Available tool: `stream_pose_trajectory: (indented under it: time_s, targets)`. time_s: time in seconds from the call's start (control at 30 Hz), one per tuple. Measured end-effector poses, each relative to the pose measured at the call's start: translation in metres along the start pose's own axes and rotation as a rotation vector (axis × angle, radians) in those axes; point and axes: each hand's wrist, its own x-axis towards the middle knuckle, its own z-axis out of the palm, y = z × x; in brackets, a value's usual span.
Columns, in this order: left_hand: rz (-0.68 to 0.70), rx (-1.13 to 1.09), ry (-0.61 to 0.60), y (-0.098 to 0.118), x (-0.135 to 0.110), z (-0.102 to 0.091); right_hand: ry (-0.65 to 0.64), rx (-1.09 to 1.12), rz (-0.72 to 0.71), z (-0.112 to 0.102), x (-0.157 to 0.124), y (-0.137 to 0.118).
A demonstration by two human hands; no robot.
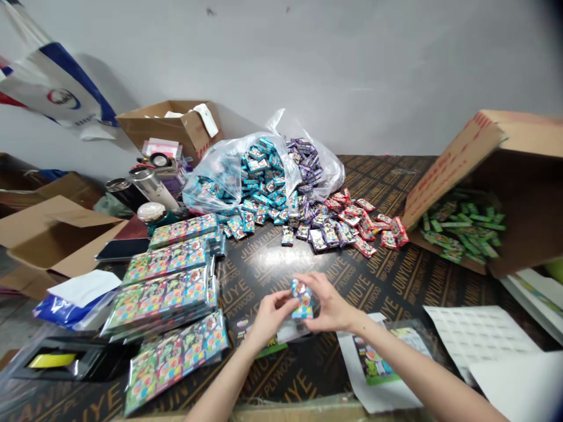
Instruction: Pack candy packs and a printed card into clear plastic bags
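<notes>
Packet, small, foil, printed in blue and mixed colours (302, 299): one, upright between both hands, just above the desk (268, 264). Left hand (271, 318): one, fingers curled, pinching the packet's left side. Right hand (331, 302): one, partly closed, gripping the packet's right side and top.

Printed card (259, 340): one, beneath the hands, partly hidden. Printed packaging sheet (378, 357): one, under the right forearm. Stacks of multicoloured printed cards (160, 299): four, left of the hands; cards per stack cannot be told. Clear plastic bag (220, 181): one, spilling blue packets. Loose purple and red packets (347, 225): many, probably over a hundred, heaped beyond the packet. Cardboard box (444, 176): one, tipped open at right, holding green stick packets (461, 225). Gridded white sheet (475, 334): one.
</notes>
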Motion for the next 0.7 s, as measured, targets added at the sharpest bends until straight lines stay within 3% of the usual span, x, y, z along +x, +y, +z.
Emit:
stream_pose_trajectory:
  time_s: [0.1, 0.2, 0.37, 0.53, 0.6, 0.7]
  targets:
    - [0.197, 0.613, -0.012, -0.013, -0.011, -0.001, 0.119, -0.052, 0.121, -0.006, -0.016, 0.022]
    - [0.24, 0.886, -0.022, -0.023, -0.018, -0.002, 0.063, -0.15, 0.138, -0.007, -0.03, 0.033]
    - [0.324, 0.833, 0.06, -0.015, -0.017, -0.007, -0.057, -0.257, 0.059, -0.004, -0.039, 0.025]
    - [0.393, 0.782, 0.003, -0.007, -0.017, -0.007, -0.144, -0.095, -0.073, -0.008, -0.037, 0.02]
    - [0.394, 0.754, -0.003, -0.007, -0.018, -0.009, -0.084, -0.086, -0.069, -0.006, -0.037, 0.021]
    - [0.328, 0.696, 0.038, -0.007, -0.016, -0.015, 0.118, -0.137, 0.013, 0.002, -0.04, 0.019]
